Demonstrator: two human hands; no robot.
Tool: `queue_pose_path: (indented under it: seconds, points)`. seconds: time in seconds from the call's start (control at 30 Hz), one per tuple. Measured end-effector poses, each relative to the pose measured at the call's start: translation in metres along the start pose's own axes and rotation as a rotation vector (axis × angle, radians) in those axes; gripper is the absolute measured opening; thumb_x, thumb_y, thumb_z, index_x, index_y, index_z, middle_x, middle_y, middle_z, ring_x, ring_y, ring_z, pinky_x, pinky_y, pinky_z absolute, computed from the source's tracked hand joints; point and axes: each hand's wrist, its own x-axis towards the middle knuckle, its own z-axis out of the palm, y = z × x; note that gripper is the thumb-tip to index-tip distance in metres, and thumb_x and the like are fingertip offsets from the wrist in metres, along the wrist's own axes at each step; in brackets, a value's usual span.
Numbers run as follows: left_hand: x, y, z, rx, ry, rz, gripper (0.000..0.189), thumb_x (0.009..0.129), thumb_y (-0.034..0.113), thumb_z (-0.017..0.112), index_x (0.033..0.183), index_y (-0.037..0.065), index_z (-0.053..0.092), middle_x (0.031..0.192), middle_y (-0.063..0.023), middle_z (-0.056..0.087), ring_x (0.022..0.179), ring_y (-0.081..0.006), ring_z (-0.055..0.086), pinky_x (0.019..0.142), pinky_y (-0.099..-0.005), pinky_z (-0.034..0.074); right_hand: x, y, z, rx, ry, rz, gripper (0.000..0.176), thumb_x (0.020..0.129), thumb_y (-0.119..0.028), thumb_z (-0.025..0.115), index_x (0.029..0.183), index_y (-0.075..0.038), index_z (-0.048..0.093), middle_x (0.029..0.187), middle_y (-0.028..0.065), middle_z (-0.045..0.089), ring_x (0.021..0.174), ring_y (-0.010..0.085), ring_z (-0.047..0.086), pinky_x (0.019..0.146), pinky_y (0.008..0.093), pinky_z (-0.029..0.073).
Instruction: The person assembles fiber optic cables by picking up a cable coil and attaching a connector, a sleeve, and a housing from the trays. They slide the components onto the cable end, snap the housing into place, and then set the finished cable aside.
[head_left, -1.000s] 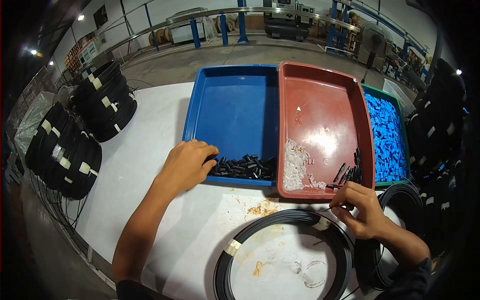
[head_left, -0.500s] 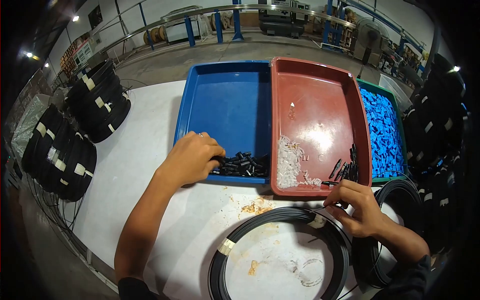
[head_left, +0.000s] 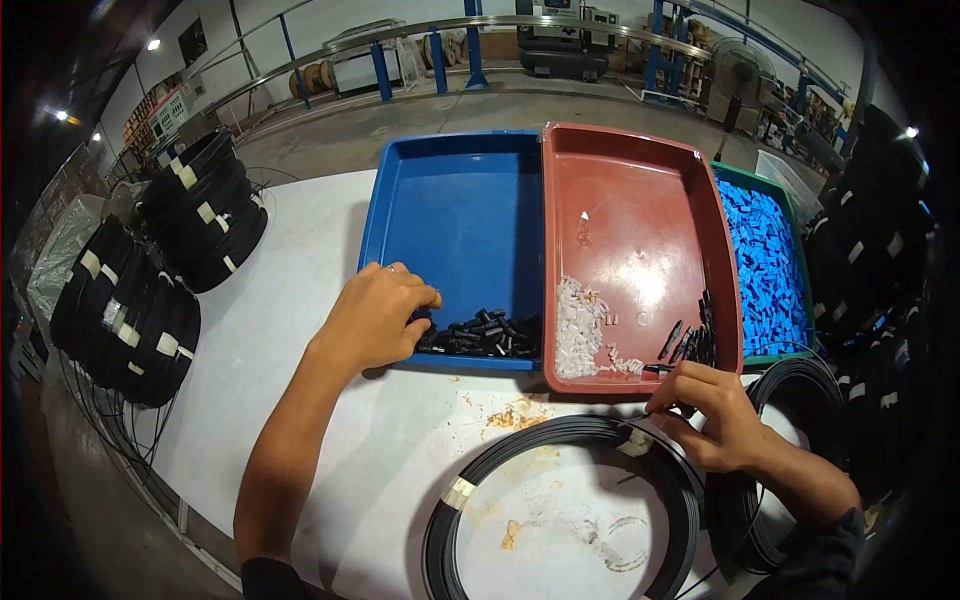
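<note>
My left hand (head_left: 375,315) reaches over the near left corner of the blue tray (head_left: 368,235), its fingers bent at the edge of a pile of small black parts (head_left: 490,332); its fingertips are partly hidden. My right hand (head_left: 712,415) is pinched on the thin end of a black cable, just in front of the red tray (head_left: 640,130). Below it lies a black cable coil (head_left: 570,432) wrapped with pale tape. In the red tray are small white pieces (head_left: 577,335) and several black pointed parts (head_left: 700,335).
A green tray (head_left: 805,260) of blue pieces (head_left: 765,265) adjoins the red one. Another coil (head_left: 735,520) lies beside my right forearm. Stacked taped coils (head_left: 125,320) stand at the left, more (head_left: 870,260) at the right. A rail and a fan (head_left: 740,75) are behind.
The view has shifted slightly. My left hand has drawn back a little to the left from the black parts. My right hand stays on the cable.
</note>
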Motion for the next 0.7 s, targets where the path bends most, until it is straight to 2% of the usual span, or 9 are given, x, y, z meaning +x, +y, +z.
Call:
queue_pose_path:
  seconds: [0.1, 0.23, 0.3, 0.37, 0.47, 0.53, 0.7]
  points:
    - [0.003, 0.004, -0.006, 0.037, -0.114, -0.078, 0.013, 0.076, 0.012, 0.079, 0.089, 0.008, 0.078, 0.084, -0.0085, 0.074, 0.088, -0.0267, 0.066, 0.084, -0.0388, 0.049, 0.001, -0.001, 0.000, -0.004, 0.002, -0.006, 0.016, 0.079, 0.003, 0.073, 0.094, -0.001, 0.069, 0.086, 0.0105, 0.064, 0.072, 0.0259, 0.064, 0.062, 0.0353, 0.049]
    - [0.003, 0.000, -0.004, 0.035, -0.122, -0.089, 0.013, 0.073, 0.014, 0.080, 0.086, 0.008, 0.079, 0.080, -0.0076, 0.074, 0.086, -0.0266, 0.066, 0.083, -0.0389, 0.050, 0.002, -0.001, 0.000, -0.045, 0.020, -0.057, 0.016, 0.079, 0.002, 0.074, 0.094, -0.002, 0.069, 0.086, 0.0104, 0.064, 0.073, 0.0269, 0.065, 0.063, 0.0362, 0.051]
    - [0.005, -0.002, 0.005, 0.032, 0.000, 0.010, 0.017, 0.072, 0.016, 0.081, 0.088, 0.009, 0.080, 0.080, -0.0073, 0.074, 0.086, -0.0267, 0.066, 0.083, -0.0391, 0.050, 0.001, -0.003, 0.000, -0.062, -0.020, -0.036, 0.016, 0.079, 0.002, 0.074, 0.094, -0.003, 0.070, 0.086, 0.0103, 0.064, 0.075, 0.0281, 0.066, 0.065, 0.0368, 0.052]
    - [0.009, 0.001, 0.008, 0.059, 0.003, 0.042, 0.018, 0.073, 0.017, 0.081, 0.090, 0.010, 0.081, 0.084, -0.0063, 0.074, 0.087, -0.0261, 0.064, 0.083, -0.0379, 0.048, 0.000, -0.001, 0.000, -0.059, -0.020, -0.033, 0.016, 0.079, 0.002, 0.074, 0.094, -0.003, 0.070, 0.086, 0.0102, 0.064, 0.076, 0.0285, 0.067, 0.065, 0.0369, 0.053]
    - [0.013, 0.006, 0.003, 0.166, -0.089, -0.011, 0.020, 0.073, 0.017, 0.081, 0.092, 0.011, 0.081, 0.091, -0.0050, 0.075, 0.092, -0.0248, 0.062, 0.084, -0.0368, 0.046, 0.002, -0.001, -0.001, -0.049, -0.010, -0.042, 0.017, 0.078, 0.002, 0.075, 0.094, -0.003, 0.070, 0.087, 0.0106, 0.064, 0.075, 0.0284, 0.067, 0.065, 0.0367, 0.053]
    - [0.013, 0.005, 0.003, 0.077, 0.070, 0.035, 0.023, 0.074, 0.017, 0.081, 0.096, 0.011, 0.081, 0.097, -0.0043, 0.074, 0.094, -0.0238, 0.060, 0.084, -0.0357, 0.044, 0.002, -0.004, -0.002, -0.039, -0.028, -0.008, 0.017, 0.078, 0.001, 0.075, 0.094, -0.003, 0.070, 0.087, 0.0111, 0.064, 0.075, 0.0285, 0.067, 0.065, 0.0365, 0.053]
    - [0.013, 0.011, -0.003, 0.042, -0.023, 0.026, 0.024, 0.077, 0.014, 0.079, 0.100, 0.011, 0.080, 0.099, -0.0048, 0.075, 0.096, -0.0236, 0.062, 0.085, -0.0361, 0.045, 0.000, 0.000, 0.000, -0.066, -0.016, -0.028, 0.019, 0.075, 0.002, 0.076, 0.093, -0.002, 0.071, 0.089, 0.0112, 0.067, 0.077, 0.0259, 0.067, 0.066, 0.0348, 0.052]
